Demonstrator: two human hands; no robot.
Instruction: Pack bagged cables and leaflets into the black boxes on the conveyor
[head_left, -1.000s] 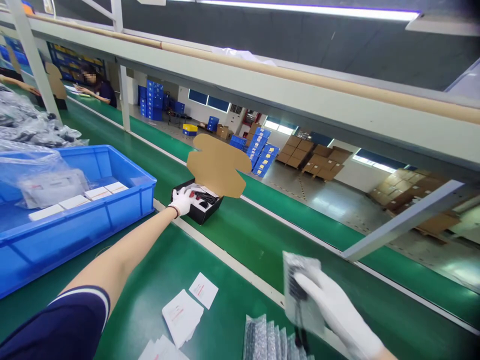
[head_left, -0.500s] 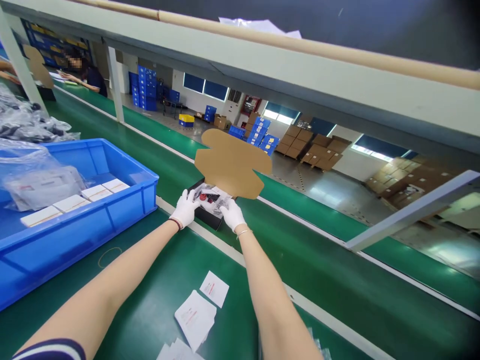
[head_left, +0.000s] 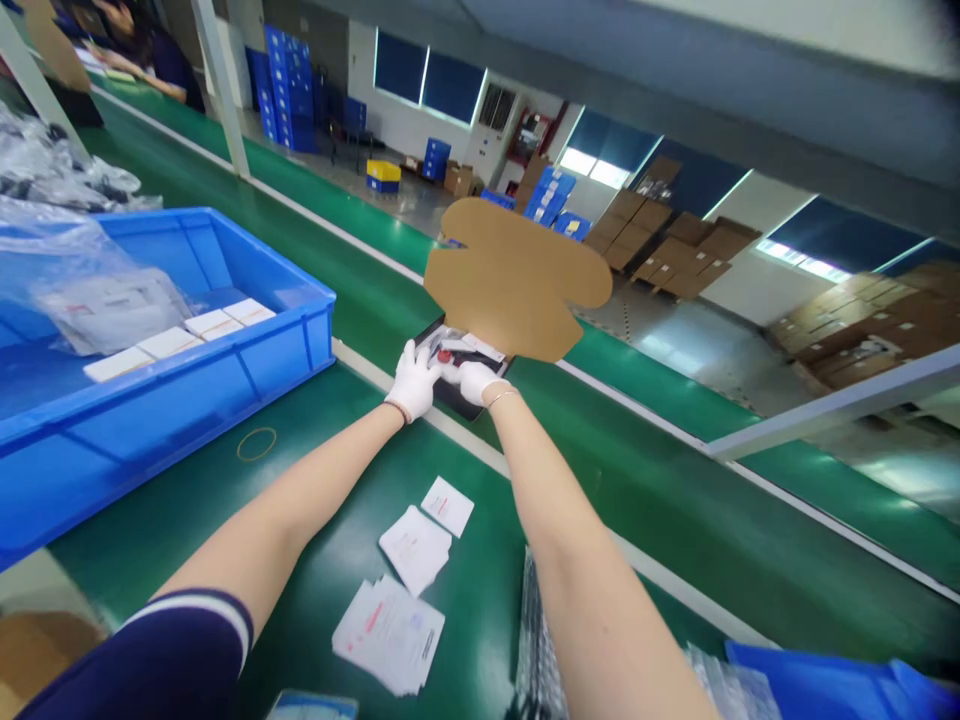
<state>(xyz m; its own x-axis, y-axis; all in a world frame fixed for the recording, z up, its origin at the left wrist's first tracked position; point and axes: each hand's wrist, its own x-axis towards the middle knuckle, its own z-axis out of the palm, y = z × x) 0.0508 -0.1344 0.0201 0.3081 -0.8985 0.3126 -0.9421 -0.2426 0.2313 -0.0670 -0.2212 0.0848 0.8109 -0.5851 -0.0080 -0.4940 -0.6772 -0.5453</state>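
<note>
Both hands wear thin white cloth gloves, the left hand point(head_left: 413, 380) and the right hand point(head_left: 478, 380) resting on a small black box point(head_left: 459, 372) whose raised lid point(head_left: 514, 280) is plain matt brown cardboard. The tabletop point(head_left: 315, 500) is a smooth green belt with a faint sheen. A blue bin point(head_left: 225, 370) of hard, glossy plastic holds crinkled clear plastic bags point(head_left: 90, 290). Loose white paper leaflets point(head_left: 416, 548) lie flat and matt.
</note>
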